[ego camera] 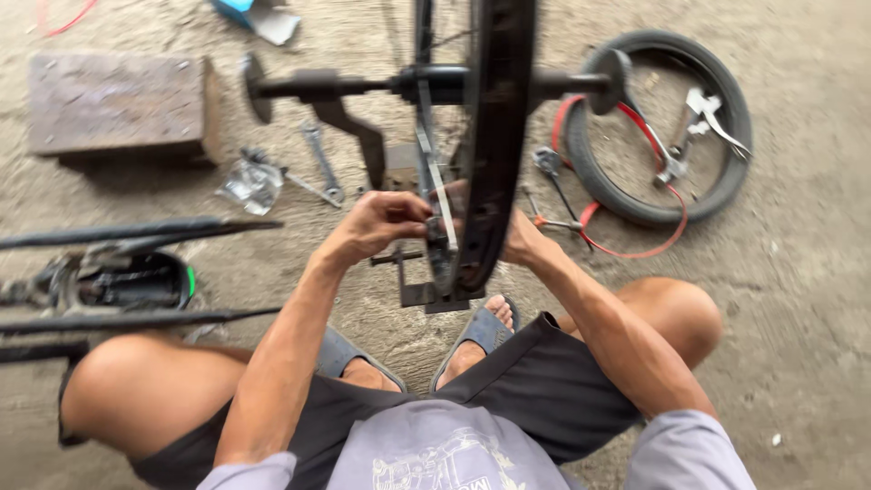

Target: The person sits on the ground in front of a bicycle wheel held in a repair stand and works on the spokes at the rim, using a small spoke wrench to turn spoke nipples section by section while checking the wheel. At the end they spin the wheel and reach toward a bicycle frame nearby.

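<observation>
I'm working at the wheel rim [497, 136] standing upright in its stand [435, 181] — my left hand [386, 222] pinching closed near the spokes, my right hand [519, 240] half hidden behind, grip unclear — wrenches [319, 163] lying unused.

There is only one view, from a camera on the person's head. It looks steeply down and a little forward, close over the knees and both forearms. The wheel [497, 136] stands near the middle of the view, and the concrete floor [798, 272] fills the edges.
</observation>
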Motion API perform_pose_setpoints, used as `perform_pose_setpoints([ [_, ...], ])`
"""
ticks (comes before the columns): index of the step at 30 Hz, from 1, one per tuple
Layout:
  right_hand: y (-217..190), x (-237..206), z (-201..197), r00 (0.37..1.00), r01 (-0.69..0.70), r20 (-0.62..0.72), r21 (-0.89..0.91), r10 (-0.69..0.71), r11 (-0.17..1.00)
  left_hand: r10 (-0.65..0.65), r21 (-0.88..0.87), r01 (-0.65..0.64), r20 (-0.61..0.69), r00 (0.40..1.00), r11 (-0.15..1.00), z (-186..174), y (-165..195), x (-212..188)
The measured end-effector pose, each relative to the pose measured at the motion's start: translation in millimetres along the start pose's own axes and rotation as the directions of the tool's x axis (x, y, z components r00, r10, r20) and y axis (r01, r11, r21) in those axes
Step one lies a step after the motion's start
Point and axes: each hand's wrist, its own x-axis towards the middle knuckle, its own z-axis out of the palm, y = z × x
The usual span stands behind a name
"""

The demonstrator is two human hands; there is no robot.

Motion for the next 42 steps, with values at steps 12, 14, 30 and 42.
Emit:
perform_pose_setpoints([
  [12, 18.4, 6.8, -2.0, 0.994, -0.013, 0.098, -0.357, 0.051, 0.934, 0.120, 0.384, -0.071, -0.105, 0.987, 0.920, -1.4, -20.2, 8.3],
  [14, 17.9, 8.4, -0.1, 0.959, -0.160, 0.134, -0.466, 0.248, 0.870, 0.109, 0.213, -0.095, -0.056, 0.992, 0.972, -6.6, -19.0, 1.7],
  [30, 37.5, -1.1, 2.7, 0.994, 0.011, 0.106, -0.301, 0.022, 0.953, -0.026, 0.021, 0.026, -0.025, 0.999, 0.999, -13.5, -32.2, -10.0],
  [42, 24.5, -6.2, -8.5, 0.954, -0.196, 0.208, -0.103, 0.214, 0.975, -0.087, 0.472, 0.169, -0.190, 0.978, 0.865, -27.2, -61.4, 6.5],
])
